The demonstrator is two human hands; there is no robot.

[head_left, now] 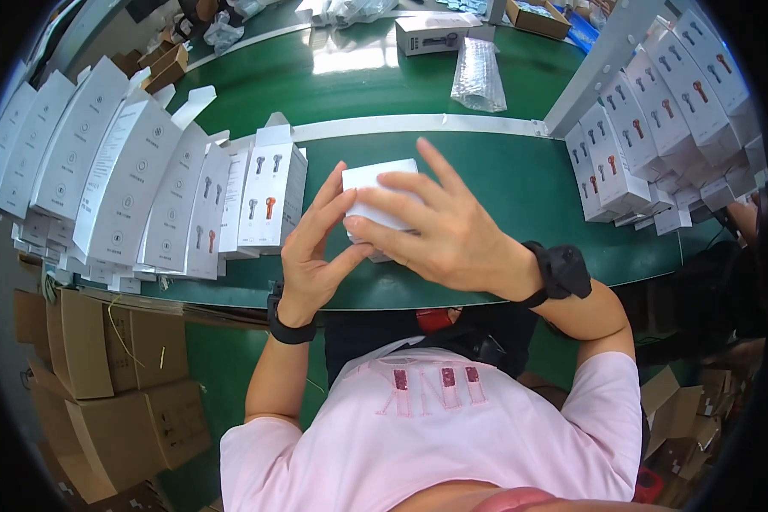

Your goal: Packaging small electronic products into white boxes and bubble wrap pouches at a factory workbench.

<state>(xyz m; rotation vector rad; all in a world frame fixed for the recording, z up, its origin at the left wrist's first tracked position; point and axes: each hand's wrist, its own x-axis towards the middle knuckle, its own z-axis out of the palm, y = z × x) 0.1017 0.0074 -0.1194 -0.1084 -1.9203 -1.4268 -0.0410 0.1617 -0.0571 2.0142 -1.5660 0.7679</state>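
A small white box (372,177) is held between my two hands above the green table, its near part covered by my fingers. My left hand (314,247) grips its left side, fingers along the edge and thumb reaching to the lower corner. Across its top bend several fingers of my right hand (452,226), with the little finger raised away; the right thumb is hidden. Just left of my left hand stands a white carton (269,200) printed with small earphone pictures, its top flap up.
More white cartons (128,179) stand in a leaning row at the left. Stacked printed boxes (657,119) fill the right behind a white post (602,68). Beyond the white rail lie bubble wrap (478,77) and a long box (435,36). Brown cartons (128,410) sit on the floor lower left.
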